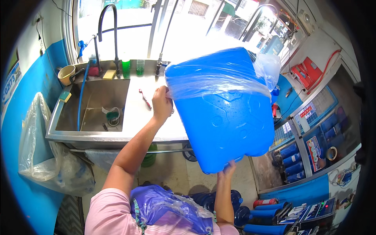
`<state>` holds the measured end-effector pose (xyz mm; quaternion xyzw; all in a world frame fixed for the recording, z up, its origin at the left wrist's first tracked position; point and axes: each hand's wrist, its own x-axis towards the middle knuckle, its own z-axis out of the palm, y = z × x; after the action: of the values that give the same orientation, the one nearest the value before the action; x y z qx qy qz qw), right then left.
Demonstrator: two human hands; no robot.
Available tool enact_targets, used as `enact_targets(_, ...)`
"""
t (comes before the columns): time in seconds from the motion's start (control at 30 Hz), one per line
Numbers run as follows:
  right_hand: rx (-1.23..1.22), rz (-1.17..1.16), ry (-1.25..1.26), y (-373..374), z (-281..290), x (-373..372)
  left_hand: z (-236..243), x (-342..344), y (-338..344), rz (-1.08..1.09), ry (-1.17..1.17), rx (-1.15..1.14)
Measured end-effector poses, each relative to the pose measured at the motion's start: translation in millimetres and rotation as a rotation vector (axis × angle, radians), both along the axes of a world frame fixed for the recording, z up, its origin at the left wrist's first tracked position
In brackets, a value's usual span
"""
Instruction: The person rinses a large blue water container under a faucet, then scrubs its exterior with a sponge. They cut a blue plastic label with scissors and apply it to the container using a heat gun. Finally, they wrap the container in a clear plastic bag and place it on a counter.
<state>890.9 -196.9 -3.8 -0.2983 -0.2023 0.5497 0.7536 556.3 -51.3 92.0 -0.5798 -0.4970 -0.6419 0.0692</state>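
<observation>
Tilted in front of me is a large blue plastic water container, its upper part covered by a clear plastic bag. My left hand has its fingers closed at the container's left side, on the bag's lower edge. From below, my right hand grips the container's bottom edge; some of its fingers are hidden behind it. Left of the container, a red toothbrush-like brush lies on the white counter.
A steel sink with a black faucet stands at the left, a yellow sponge on its back ledge. Clear plastic bags hang left of it. Several blue containers fill a rack at the right. Water bottles stand below.
</observation>
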Motion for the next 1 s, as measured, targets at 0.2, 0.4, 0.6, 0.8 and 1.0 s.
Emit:
enact_targets(0.2, -0.031, 0.004, 0.119, 13.0, 16.6, -35.5, -5.9, 20.6, -66.6, -0.311, 0.227, 0.019)
enact_targets(0.4, -0.026, 0.051, 0.167, 31.8, 19.5, -49.6, 5.5, 31.7, -136.9, -0.545, 0.249, 0.091)
enact_targets(0.6, -0.059, 0.0, 0.001, 24.6, 15.5, -58.7, 68.0, -48.0, -32.9, -0.62, -0.718, 0.005)
enact_targets(0.8, 0.225, -0.084, -0.187, 21.9, 48.4, -65.4, 46.3, 30.3, -54.9, -0.685, -0.753, 0.039)
enact_targets(1.0, 0.187, -0.159, -0.219, 24.7, 58.0, -62.8, 12.6, 79.7, -98.9, -0.605, -0.527, 0.018)
